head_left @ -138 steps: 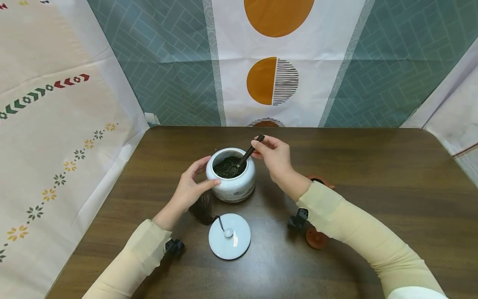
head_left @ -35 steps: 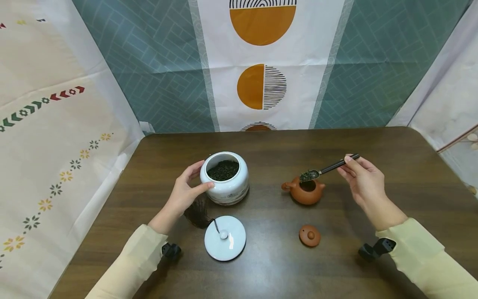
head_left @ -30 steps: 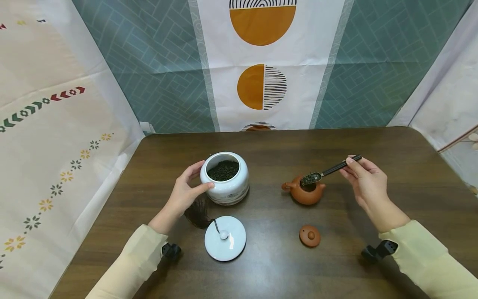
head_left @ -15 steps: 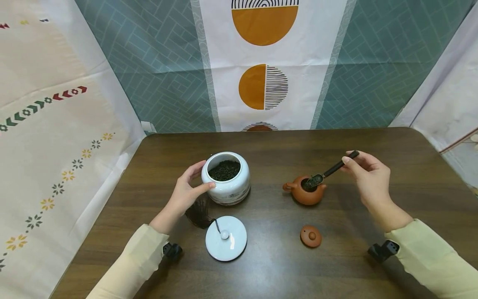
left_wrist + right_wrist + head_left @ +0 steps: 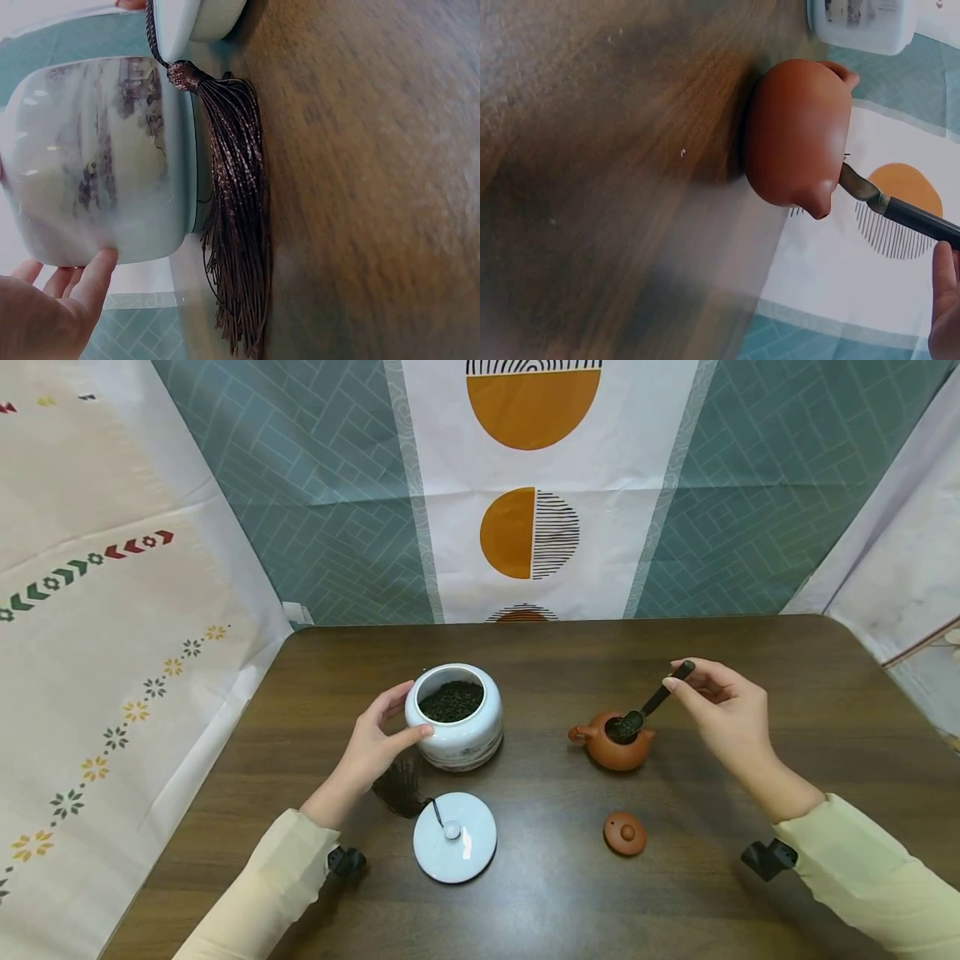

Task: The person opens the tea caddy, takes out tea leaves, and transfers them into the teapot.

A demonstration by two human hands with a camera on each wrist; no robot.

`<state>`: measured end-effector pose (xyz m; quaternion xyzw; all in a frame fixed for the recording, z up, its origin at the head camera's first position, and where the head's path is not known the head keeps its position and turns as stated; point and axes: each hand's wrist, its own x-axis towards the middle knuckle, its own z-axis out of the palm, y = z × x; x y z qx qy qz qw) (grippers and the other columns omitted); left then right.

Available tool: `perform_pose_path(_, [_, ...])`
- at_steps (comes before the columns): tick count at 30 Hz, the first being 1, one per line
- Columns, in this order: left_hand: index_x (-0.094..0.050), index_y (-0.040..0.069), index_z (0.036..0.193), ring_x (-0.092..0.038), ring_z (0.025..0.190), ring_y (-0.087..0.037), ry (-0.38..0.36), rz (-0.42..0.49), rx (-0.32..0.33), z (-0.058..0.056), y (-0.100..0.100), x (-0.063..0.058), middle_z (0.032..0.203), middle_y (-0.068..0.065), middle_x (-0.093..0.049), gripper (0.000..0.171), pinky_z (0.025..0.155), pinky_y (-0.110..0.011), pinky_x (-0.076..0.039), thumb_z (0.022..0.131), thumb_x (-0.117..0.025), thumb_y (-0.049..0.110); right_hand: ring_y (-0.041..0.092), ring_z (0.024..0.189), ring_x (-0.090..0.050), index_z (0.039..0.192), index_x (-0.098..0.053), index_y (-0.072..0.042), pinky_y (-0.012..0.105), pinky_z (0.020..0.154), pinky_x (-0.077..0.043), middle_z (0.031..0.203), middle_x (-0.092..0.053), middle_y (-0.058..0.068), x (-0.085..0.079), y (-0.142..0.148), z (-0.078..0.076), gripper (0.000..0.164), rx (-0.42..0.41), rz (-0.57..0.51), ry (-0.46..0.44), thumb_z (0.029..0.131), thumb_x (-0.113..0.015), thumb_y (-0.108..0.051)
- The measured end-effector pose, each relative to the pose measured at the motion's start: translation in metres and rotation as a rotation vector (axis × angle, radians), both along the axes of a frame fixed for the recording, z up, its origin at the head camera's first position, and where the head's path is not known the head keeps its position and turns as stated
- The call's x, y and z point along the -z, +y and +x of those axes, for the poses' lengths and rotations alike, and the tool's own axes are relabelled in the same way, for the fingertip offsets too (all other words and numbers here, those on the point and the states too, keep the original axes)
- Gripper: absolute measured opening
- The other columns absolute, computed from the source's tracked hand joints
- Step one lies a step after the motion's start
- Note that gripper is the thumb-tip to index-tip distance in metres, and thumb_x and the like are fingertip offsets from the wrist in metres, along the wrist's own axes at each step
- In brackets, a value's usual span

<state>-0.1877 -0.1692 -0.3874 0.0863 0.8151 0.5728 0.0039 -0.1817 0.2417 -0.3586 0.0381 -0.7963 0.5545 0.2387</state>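
jar (image 5: 463, 745): white, dark-patterned | teapot (image 5: 617, 757): red-brown | scoop handle (image 5: 921, 220): black | tassel (image 5: 238, 195): brown

Up top, the head camera stares forward and down over the teapot (image 5: 615, 755); both wrist views lie sideways: the left's close-in, left of the teapot; the right's near, sharing it with the head.

Left grip (image 5: 380, 737) wide and curved, right grip (image 5: 726, 717) in a pinch
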Motion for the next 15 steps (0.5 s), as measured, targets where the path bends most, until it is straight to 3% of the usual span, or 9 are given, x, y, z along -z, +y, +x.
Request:
perform_pose_path(6, [-0.041, 0.006, 0.142, -0.042, 0.129, -0.031, 0.001, 0.004, 0.009, 0.0, 0.001, 0.001, 0.142, -0.013, -0.045, 0.068, 0.104, -0.054, -0.037, 0.082, -0.074, 0.009, -0.006, 0.071, -0.062, 0.103, -0.07, 0.002, 0.008, 0.068, -0.049, 0.077, -0.065, -0.024, -0.003, 0.001, 0.003, 0.022, -0.031, 0.045, 0.024, 0.081, -0.071, 0.003])
perform_pose_path(15, [-0.041, 0.006, 0.142, -0.042, 0.128, -0.03, 0.005, 0.008, 0.006, -0.001, -0.001, 0.002, 0.143, -0.013, -0.045, 0.068, 0.104, -0.053, -0.036, 0.082, -0.074, 0.009, -0.006, 0.074, -0.061, 0.099, -0.071, 0.004, 0.006, 0.065, -0.048, 0.086, -0.064, -0.018, -0.012, -0.003, 0.009, 0.024, -0.171, 0.211, 0.186, 0.076, -0.072, 0.01])
